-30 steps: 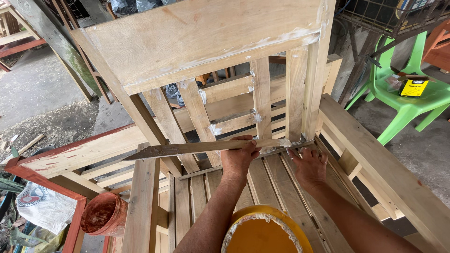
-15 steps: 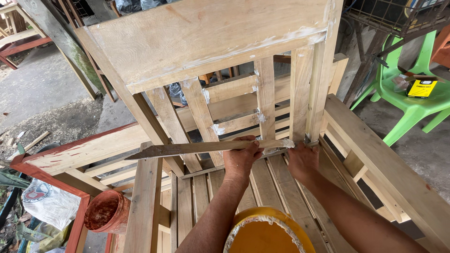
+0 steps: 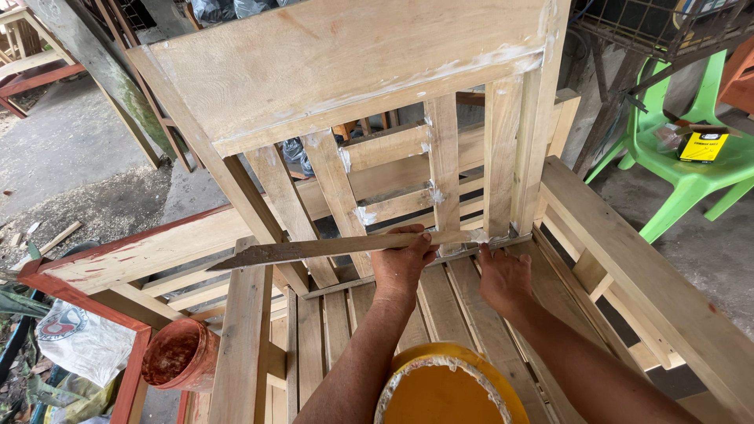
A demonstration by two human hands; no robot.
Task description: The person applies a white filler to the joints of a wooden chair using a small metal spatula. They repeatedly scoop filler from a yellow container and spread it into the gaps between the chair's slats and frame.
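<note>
My left hand (image 3: 400,263) grips a long, thin wooden stick (image 3: 314,250) that lies across the back slats of an unfinished wooden chair (image 3: 353,71). The stick's right end rests at the foot of the rightmost slat (image 3: 503,165), where white filler is smeared. My right hand (image 3: 505,279) rests on the seat slats (image 3: 463,314) just below that joint, a finger pressing at the corner and nothing held. White filler patches mark several joints of the chair back.
A yellow tub of pale paste (image 3: 448,389) sits on the seat below my arms. A red bucket (image 3: 182,355) stands at lower left beside a red-painted frame (image 3: 86,302). A green plastic chair (image 3: 691,165) with a yellow box stands at right. More wooden frames lean behind.
The view has shifted slightly closer. My hands and the stick stay at the same joint with hardly any movement.
</note>
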